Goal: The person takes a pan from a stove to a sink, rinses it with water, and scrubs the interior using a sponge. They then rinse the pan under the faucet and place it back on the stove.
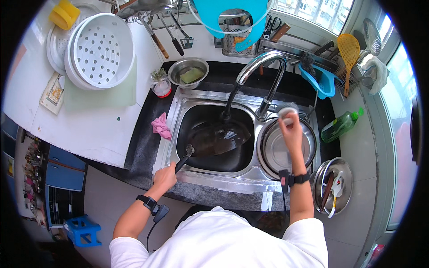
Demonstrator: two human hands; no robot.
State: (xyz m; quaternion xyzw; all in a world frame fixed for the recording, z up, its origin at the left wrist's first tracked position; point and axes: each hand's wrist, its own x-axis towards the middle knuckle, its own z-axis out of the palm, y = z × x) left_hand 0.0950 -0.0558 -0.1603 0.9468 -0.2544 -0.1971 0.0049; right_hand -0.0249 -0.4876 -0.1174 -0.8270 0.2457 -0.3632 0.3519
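Observation:
My left hand grips the black handle of a dark wok, which lies tilted in the left sink basin. Its wet inside shines under the end of the chrome faucet, whose black spout hose hangs into the basin. Over the right side of the sink, my right hand holds a round white scrubber, blurred, with a grey scouring part at its far side. Below that hand sits a round metal lid or pan, covering the right basin.
A metal bowl holding a green sponge stands behind the sink; a pink cloth lies at its left. On the right are a green detergent bottle and metal bowls with utensils. A blue bib hangs ahead. White steamer baskets stand left.

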